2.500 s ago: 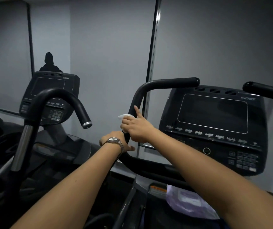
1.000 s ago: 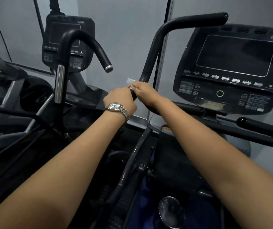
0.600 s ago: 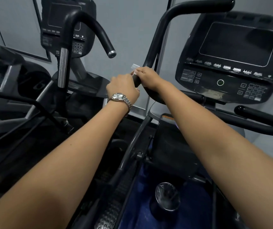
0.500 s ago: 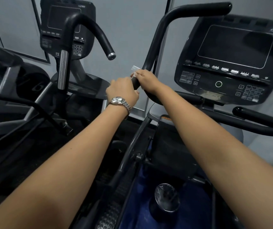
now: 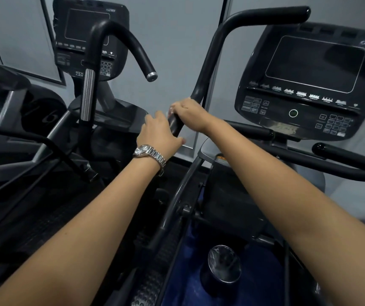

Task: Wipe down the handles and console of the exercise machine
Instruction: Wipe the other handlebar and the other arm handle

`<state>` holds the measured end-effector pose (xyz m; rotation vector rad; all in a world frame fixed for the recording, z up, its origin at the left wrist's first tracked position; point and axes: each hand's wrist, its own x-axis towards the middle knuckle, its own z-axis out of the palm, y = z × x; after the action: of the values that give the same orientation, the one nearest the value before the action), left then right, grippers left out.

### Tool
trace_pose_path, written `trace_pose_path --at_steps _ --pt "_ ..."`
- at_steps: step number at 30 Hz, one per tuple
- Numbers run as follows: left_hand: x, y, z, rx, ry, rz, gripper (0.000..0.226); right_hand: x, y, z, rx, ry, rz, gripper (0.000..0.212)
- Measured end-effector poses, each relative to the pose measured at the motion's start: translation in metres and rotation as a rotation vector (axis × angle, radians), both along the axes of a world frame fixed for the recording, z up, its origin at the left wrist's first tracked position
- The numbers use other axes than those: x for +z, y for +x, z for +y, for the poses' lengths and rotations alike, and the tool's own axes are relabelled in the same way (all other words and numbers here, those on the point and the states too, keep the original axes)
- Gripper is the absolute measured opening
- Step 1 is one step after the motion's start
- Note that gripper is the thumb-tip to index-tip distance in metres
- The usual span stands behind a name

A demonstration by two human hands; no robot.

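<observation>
The black curved moving handle (image 5: 208, 62) rises left of the dark console (image 5: 309, 85). My right hand (image 5: 190, 114) grips the handle's lower stretch, fingers curled over a white wipe (image 5: 170, 111), of which only a sliver shows by the fingertips. Just below it, my left hand (image 5: 159, 131), a metal watch on its wrist, wraps round the same bar with the thumb on the right side.
A second machine stands to the left with its own console (image 5: 88, 36) and hooked handle (image 5: 133, 47). Fixed black grip bars (image 5: 342, 155) jut out under the console. A cup holder (image 5: 223, 263) and a studded pedal (image 5: 148, 290) lie below my arms.
Both hands have slid a little down the handle. The wipe, sticking out earlier, is now almost covered by my right hand. My view has tilted downward since the earliest frame.
</observation>
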<state>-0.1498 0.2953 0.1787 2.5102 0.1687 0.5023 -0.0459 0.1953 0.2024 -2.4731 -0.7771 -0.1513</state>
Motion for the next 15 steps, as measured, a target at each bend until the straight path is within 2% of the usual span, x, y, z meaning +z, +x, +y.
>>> trace_pose_path --at_steps 2,4,9,11,14,15 --pt "-0.004 -0.002 0.005 -0.012 -0.025 0.018 0.078 -0.007 -0.009 0.007 0.075 -0.171 -0.123 0.038" --pt "-0.009 -0.005 0.009 -0.020 -0.031 0.042 0.090 -0.007 -0.017 0.008 0.136 -0.257 -0.224 0.035" --pt "-0.019 -0.009 0.019 -0.053 -0.047 0.120 0.113 0.004 -0.014 0.008 0.049 -0.327 -0.166 0.047" --pt "-0.023 -0.009 0.022 -0.075 -0.092 0.123 0.109 -0.003 -0.029 0.008 0.064 -0.350 -0.232 0.043" --pt "-0.030 -0.006 0.025 -0.114 -0.154 0.086 0.071 -0.030 -0.061 0.007 0.201 -0.425 -0.409 0.035" --pt "-0.031 -0.008 0.026 -0.123 -0.165 0.091 0.070 -0.034 -0.066 0.005 0.235 -0.443 -0.427 0.035"
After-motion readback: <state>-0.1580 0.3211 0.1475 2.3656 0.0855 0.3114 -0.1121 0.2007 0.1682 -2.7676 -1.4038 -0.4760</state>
